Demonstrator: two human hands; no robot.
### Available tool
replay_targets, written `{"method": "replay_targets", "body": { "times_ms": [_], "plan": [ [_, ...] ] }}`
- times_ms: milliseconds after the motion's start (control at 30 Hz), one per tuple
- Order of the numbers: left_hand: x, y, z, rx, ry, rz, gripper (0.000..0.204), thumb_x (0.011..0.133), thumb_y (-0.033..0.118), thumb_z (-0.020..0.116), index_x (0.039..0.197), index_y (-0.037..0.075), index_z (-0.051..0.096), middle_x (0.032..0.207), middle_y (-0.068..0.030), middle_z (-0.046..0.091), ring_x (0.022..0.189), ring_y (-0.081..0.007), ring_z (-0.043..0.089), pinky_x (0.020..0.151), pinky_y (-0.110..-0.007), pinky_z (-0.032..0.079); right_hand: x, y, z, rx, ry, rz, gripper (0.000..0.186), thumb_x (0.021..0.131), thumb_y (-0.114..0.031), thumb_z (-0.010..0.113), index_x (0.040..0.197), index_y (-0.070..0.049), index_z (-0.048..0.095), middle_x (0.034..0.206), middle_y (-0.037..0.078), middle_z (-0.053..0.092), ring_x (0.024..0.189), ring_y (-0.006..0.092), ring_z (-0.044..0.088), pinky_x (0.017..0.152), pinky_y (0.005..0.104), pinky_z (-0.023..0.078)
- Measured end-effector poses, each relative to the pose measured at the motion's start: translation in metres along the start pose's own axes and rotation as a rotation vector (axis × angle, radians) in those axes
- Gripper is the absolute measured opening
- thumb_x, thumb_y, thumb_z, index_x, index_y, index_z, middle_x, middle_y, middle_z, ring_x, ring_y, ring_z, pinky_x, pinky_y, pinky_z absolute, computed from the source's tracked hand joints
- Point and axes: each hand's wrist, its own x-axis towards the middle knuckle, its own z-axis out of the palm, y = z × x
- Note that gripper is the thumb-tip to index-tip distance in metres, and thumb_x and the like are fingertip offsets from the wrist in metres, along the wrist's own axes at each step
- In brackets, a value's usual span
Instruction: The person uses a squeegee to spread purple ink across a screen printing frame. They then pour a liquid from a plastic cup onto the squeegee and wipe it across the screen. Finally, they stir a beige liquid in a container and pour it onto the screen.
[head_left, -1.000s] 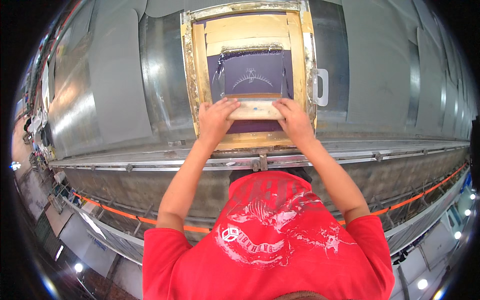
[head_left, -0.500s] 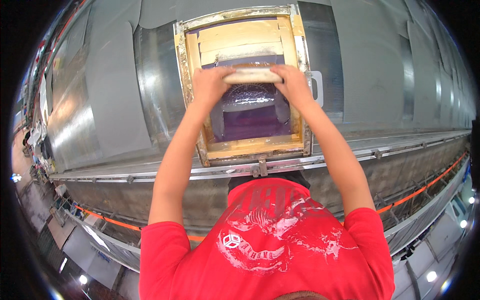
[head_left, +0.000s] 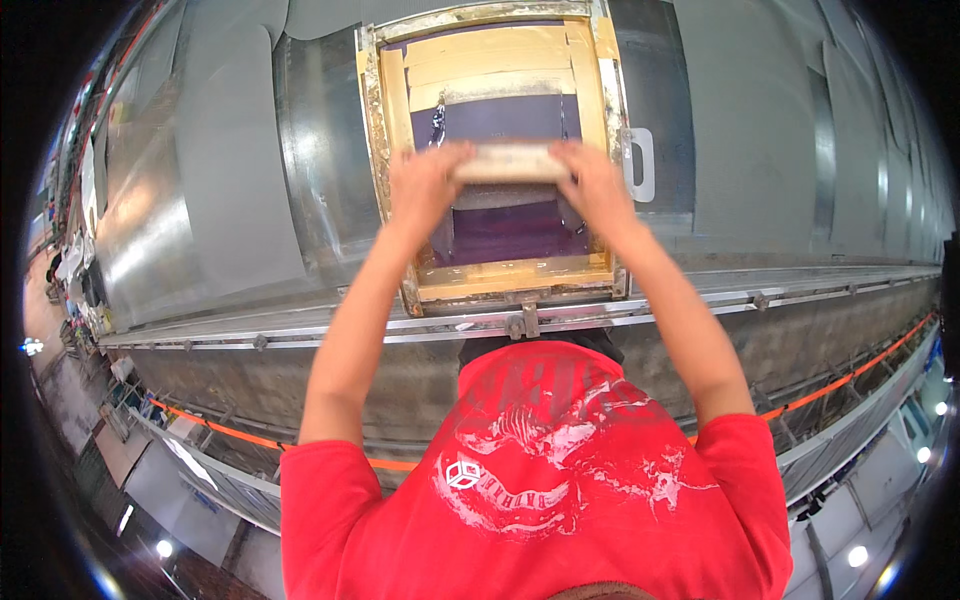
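A pale wooden squeegee (head_left: 510,163), slightly blurred, lies crosswise over a screen-printing frame (head_left: 372,130). My left hand (head_left: 425,188) grips its left end, and my right hand (head_left: 598,192) grips the right end. Both have their fingers curled over the wood. Beneath lies dark purple mesh (head_left: 505,240), edged with yellowish tape (head_left: 485,62). Wet, shiny streaks (head_left: 438,125) run along the mesh beyond the squeegee's left end. The squeegee's lower edge and the mesh right under it are hidden.
The frame sits on a long table covered with grey sheets (head_left: 235,150) and bare shiny strips (head_left: 325,150). A metal rail (head_left: 400,330) with a bolt clamp (head_left: 522,320) runs along the near edge. A white handle-shaped piece (head_left: 642,165) lies right of the frame. An orange strip (head_left: 225,428) runs below.
Both hands have drawn the squeegee nearer to me across the mesh. The glossy patch that lay in front of it is now mostly covered. The view has shifted slightly.
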Motion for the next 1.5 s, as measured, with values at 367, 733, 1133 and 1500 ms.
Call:
{"method": "replay_targets", "body": {
  "times_ms": [367, 733, 1133, 1500],
  "plan": [
    [0.054, -0.011, -0.001, -0.026, -0.141, -0.121, 0.034, 0.070, 0.019, 0.080, 0.102, 0.028, 0.079, 0.091, -0.0002, 0.076, 0.082, -0.0217, 0.071, 0.075, -0.040, 0.044, 0.038, 0.020, -0.001, 0.043, -0.035, 0.096, 0.039, 0.073, -0.001, 0.075, 0.111, -0.004, 0.069, 0.109, 0.016, 0.070, 0.101, 0.0353, 0.066, 0.091, 0.0399, 0.053],
    [-0.081, 0.033, 0.006, -0.015, -0.098, -0.034, 0.035, 0.072, 0.016, 0.079, 0.106, 0.023, 0.076, 0.111, 0.0037, 0.074, 0.101, -0.0133, 0.068, 0.078, -0.034, 0.042, -0.082, -0.049, -0.003, 0.133, -0.132, 0.195, 0.051, 0.068, 0.000, 0.077, 0.118, -0.005, 0.066, 0.119, 0.014, 0.065, 0.114, 0.0341, 0.059, 0.100, 0.0405, 0.048],
    [0.070, -0.031, -0.008, -0.086, -0.053, -0.208, 0.040, 0.074, 0.014, 0.076, 0.112, 0.025, 0.075, 0.096, -0.0104, 0.074, 0.086, -0.0299, 0.070, 0.078, -0.039, 0.056, -0.007, 0.108, -0.015, 0.410, 0.283, 0.680, 0.029, 0.092, -0.029, 0.066, 0.116, -0.013, 0.069, 0.074, 0.011, 0.064, 0.069, 0.0213, 0.061, 0.068, 0.0377, 0.049],
    [-0.136, 0.027, 0.015, -0.045, 0.079, 0.016, 0.067, 0.068, 0.004, 0.076, 0.130, 0.025, 0.064, 0.139, 0.0040, 0.060, 0.130, -0.0181, 0.054, 0.097, -0.041, 0.041, 0.015, 0.029, -0.048, 0.115, 0.589, 0.476, 0.021, 0.095, -0.027, 0.061, 0.106, -0.013, 0.072, 0.079, 0.013, 0.067, 0.075, 0.0234, 0.063, 0.074, 0.0355, 0.049]
  ]
}}
